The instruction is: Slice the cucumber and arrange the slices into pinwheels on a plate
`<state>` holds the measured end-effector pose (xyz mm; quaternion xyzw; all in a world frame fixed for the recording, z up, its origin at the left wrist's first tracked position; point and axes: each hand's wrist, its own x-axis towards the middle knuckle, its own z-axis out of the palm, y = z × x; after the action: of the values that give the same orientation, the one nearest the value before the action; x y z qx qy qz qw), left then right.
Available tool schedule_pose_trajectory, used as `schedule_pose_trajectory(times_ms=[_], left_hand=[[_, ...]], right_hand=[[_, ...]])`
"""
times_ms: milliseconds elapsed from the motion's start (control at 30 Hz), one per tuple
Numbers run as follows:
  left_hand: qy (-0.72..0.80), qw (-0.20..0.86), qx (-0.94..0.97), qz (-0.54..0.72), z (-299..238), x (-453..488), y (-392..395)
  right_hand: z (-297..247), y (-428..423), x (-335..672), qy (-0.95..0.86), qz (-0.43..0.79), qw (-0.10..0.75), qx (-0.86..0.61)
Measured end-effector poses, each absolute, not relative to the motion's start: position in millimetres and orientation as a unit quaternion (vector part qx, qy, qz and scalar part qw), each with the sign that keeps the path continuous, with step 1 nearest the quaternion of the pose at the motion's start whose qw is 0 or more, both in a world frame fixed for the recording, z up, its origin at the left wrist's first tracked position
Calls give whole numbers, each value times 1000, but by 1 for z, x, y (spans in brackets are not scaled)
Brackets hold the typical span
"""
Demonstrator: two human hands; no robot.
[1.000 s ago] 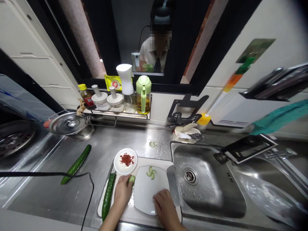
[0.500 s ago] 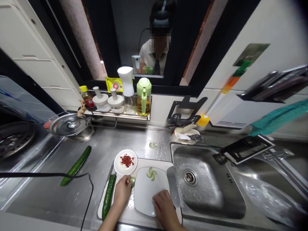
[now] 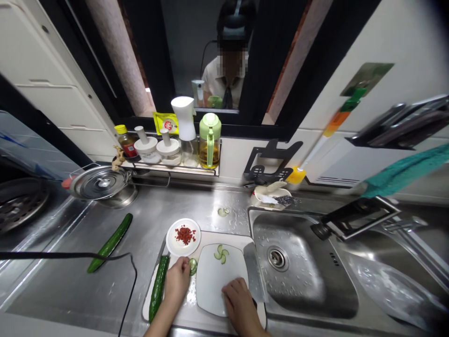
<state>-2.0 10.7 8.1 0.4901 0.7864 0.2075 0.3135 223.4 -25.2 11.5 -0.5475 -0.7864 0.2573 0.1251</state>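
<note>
Head view: both hands low at the board, sink off to the right, condiment rack behind.
Left hand [image 3: 177, 282]: fingertips drawn together, right at the left edge of the small cucumber slices [image 3: 192, 267]; can't tell if one is pinched.
Right hand [image 3: 241, 304]: fingers side by side, loosely bent, over the near right edge of the square plate [image 3: 214, 285]; can't tell whether it grips the rim.
Square plate: white, flat on the cutting board [image 3: 240, 240].
Pinwheel: curved cucumber pieces [image 3: 221, 254] fanned out on the far half of the square plate.
Loose slices: on the board, between left hand and square plate.
Knife [image 3: 254, 269]: broad blade along the plate's right side, dark handle partly under the right hand.
Cucumbers: one cut cucumber [image 3: 158, 289] along the board's left edge; a second cucumber [image 3: 111, 243] on the steel counter [image 3: 66, 281], well apart, black cable [image 3: 132, 276] crossing near it.
Round plate [image 3: 170, 239]: white, at the board's far left corner, red pieces [image 3: 184, 235] heaped in it.
Sink [image 3: 305, 276]: just right of the board, droplets on its floor.
</note>
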Motion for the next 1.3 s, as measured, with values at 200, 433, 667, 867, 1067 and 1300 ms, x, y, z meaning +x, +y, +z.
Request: schedule_pose_trajectory(times_ms=[200,433,667,867,1067,1300], left_hand=[[798,263,525,133,14,-2,8],[777,245,542,207,13,-2,5],[739,355,476,319,22,-1,5],[621,551,424,361,33,30,5],[559,654,375,346,29,57,1],[535,705,312,346,29,65,1]], right_hand=[[11,-26,224,-789,261,121,-543],[12,-27,226,-785,263,124,-547],[19,-25,227,-755,294,204,-549],[29,-10,223,-661,393,282,-574],[36,4,224,-540,526,280,-594],[43,6,226,-530,542,276,-591]])
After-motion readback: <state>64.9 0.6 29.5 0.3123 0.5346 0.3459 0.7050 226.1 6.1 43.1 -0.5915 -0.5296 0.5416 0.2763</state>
